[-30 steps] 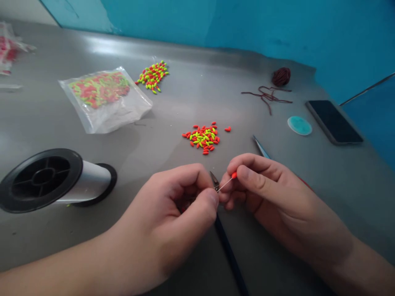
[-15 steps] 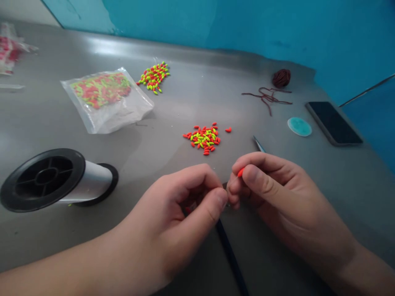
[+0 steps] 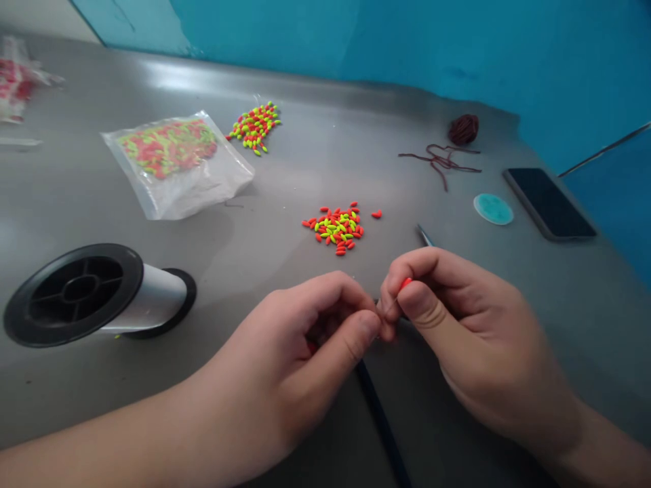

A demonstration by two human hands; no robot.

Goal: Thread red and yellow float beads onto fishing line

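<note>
My right hand (image 3: 452,318) pinches a small orange-red bead (image 3: 405,284) between thumb and forefinger. Close beside it, my left hand (image 3: 330,346) is closed, thumb pressed to forefinger, on what looks like a thin clear line that runs toward the bead; the line is hardly visible. A bit of red shows inside the curled left fingers. Just beyond the hands lies a small pile of orange-red and yellow-green beads (image 3: 336,227). A pointed metal tip (image 3: 424,235) sticks out behind my right hand, and a dark rod (image 3: 381,423) lies beneath both hands.
A large black-rimmed spool (image 3: 163,295) stands at left. Behind it are a clear bag of beads (image 3: 188,176) and a second bead pile (image 3: 255,127). Brown yarn (image 3: 463,129), a turquoise disc (image 3: 493,209) and a phone (image 3: 549,203) lie at right.
My right thumb has shifted over the bead, covering more of it. My left fingertips have edged slightly to the right, toward the right hand.
</note>
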